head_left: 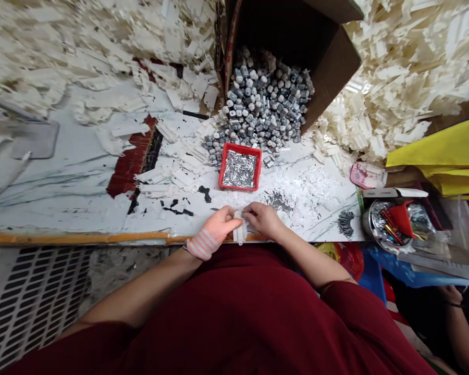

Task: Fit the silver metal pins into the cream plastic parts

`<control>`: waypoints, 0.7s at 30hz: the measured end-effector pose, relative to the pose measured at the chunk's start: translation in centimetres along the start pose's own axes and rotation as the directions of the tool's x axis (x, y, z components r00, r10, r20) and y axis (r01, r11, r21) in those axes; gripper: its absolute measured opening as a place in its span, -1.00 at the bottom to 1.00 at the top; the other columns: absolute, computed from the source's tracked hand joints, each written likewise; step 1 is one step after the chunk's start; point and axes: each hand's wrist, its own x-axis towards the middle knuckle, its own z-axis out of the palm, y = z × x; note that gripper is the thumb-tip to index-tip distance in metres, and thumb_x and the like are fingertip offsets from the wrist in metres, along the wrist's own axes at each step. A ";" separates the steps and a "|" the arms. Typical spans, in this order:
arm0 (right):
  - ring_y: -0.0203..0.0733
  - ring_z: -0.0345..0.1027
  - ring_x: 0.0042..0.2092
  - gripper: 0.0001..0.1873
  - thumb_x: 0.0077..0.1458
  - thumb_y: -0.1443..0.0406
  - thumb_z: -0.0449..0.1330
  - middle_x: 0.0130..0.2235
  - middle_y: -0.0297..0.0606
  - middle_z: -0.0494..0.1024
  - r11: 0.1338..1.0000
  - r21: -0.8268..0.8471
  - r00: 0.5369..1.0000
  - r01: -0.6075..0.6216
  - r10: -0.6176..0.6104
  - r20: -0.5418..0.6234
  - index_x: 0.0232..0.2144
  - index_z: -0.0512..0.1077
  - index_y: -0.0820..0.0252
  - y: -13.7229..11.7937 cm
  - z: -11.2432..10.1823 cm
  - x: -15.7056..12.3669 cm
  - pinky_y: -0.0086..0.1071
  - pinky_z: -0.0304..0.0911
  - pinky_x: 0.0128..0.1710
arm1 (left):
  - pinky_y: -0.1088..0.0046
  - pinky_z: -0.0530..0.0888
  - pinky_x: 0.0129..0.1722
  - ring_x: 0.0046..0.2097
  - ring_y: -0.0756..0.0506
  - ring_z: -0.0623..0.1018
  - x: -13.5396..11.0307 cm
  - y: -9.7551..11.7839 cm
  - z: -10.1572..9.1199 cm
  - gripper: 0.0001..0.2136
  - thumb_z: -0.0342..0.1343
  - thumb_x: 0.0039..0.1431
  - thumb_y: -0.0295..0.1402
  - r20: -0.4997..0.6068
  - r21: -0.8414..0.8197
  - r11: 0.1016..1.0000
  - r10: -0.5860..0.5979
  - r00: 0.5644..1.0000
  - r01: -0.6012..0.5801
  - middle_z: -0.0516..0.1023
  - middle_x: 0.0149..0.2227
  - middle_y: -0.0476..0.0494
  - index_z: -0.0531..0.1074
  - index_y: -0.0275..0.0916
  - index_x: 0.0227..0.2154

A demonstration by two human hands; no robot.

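Note:
At the table's front edge my left hand point(214, 232), in an orange striped fingerless glove, is closed on a white plastic part point(239, 232). The part is flat and oblong, and its lower end shows between my hands. My bare right hand point(263, 219) is closed too, with thumb and fingertips pinched at the part's upper right side. Whatever small thing may be in that pinch is hidden. Just beyond my hands stands a red tray point(221, 179) of small shiny metal pins point(240, 169).
Behind the tray, an open cardboard box point(332, 73) spills small grey motors point(266, 99). White plastic parts point(101, 47) heap up at left and right. A metal bowl point(371, 229) of tools stands on the right. Another person's arm point(455, 312) shows at lower right.

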 end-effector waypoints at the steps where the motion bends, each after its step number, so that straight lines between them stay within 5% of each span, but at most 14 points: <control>1: -0.25 0.39 -0.29 -0.91 0.11 0.30 0.17 -0.34 -0.26 0.54 0.995 0.098 0.999 -0.025 0.022 0.040 -0.37 0.45 0.22 0.5 -0.3 0.1 -0.40 0.25 -0.26 | 0.57 0.10 -0.57 -0.56 0.10 0.17 0.0 0.0 0.0 -0.79 0.15 -0.06 -0.30 0.014 0.005 1.000 -0.007 1.000 0.007 0.13 -0.60 0.18 0.24 -0.24 -0.42; 3: -0.28 0.40 -0.33 -0.89 0.07 0.26 0.22 -0.36 -0.32 0.55 0.966 0.248 0.992 -0.073 0.044 0.122 -0.36 0.45 0.21 1.7 -1.6 0.6 -0.43 0.27 -0.30 | 0.57 0.12 -0.56 -0.55 0.10 0.19 0.1 0.1 0.1 -0.79 0.15 -0.06 -0.30 0.059 -0.008 1.000 -0.021 0.998 0.022 0.15 -0.58 0.17 0.22 -0.23 -0.43; 5: -0.29 0.40 -0.34 -0.89 0.02 0.28 0.24 -0.37 -0.34 0.55 0.966 0.232 0.992 -0.113 0.095 0.085 -0.36 0.44 0.20 3.4 -3.8 1.5 -0.43 0.27 -0.30 | 0.58 0.14 -0.55 -0.54 0.10 0.21 0.1 0.4 0.2 -0.79 0.14 -0.07 -0.30 0.095 -0.044 0.998 -0.029 0.995 0.033 0.19 -0.58 0.17 0.22 -0.23 -0.43; 9: -0.26 0.36 -0.34 -0.89 -0.03 0.40 0.22 -0.36 -0.31 0.54 0.952 -0.188 0.964 -0.242 0.214 -0.159 -0.36 0.41 0.19 6.2 -7.7 4.3 -0.42 0.20 -0.32 | 0.57 0.10 -0.58 -0.57 0.09 0.22 0.0 1.3 0.4 -0.75 0.15 -0.13 -0.28 0.057 -0.105 0.992 -0.066 0.996 0.072 0.19 -0.62 0.19 0.22 -0.23 -0.42; 15: -0.14 0.38 -0.26 -0.84 -0.02 0.46 0.15 -0.28 -0.17 0.56 0.821 -0.548 0.977 -0.163 0.212 0.027 -0.35 0.42 0.18 6.2 -8.3 6.3 -0.38 0.16 -0.31 | 0.59 0.08 -0.62 -0.60 0.11 0.19 -0.3 2.0 0.6 -0.77 0.17 -0.15 -0.31 0.044 -0.123 0.989 -0.078 0.996 0.083 0.17 -0.67 0.20 0.23 -0.24 -0.46; 18: -0.16 0.39 -0.24 -0.84 0.00 0.46 0.13 -0.25 -0.15 0.56 0.900 -0.416 0.989 -0.130 0.146 0.007 -0.33 0.43 0.21 5.6 -7.6 5.4 -0.36 0.20 -0.26 | 0.60 0.14 -0.63 -0.59 0.09 0.26 0.0 1.6 0.8 -0.77 0.17 -0.15 -0.33 0.037 -0.180 0.979 -0.087 0.996 0.092 0.24 -0.65 0.17 0.24 -0.24 -0.44; 21: -0.24 0.38 -0.33 -0.89 0.05 0.34 0.14 -0.33 -0.24 0.55 0.992 -0.004 0.991 -0.127 0.126 -0.052 -0.32 0.43 0.22 4.5 -6.2 3.4 -0.39 0.24 -0.30 | 0.58 0.26 -0.63 -0.56 0.05 0.37 0.6 1.1 1.2 -0.76 0.18 -0.14 -0.34 0.032 -0.237 0.966 -0.097 0.995 0.101 0.32 -0.61 0.13 0.25 -0.23 -0.41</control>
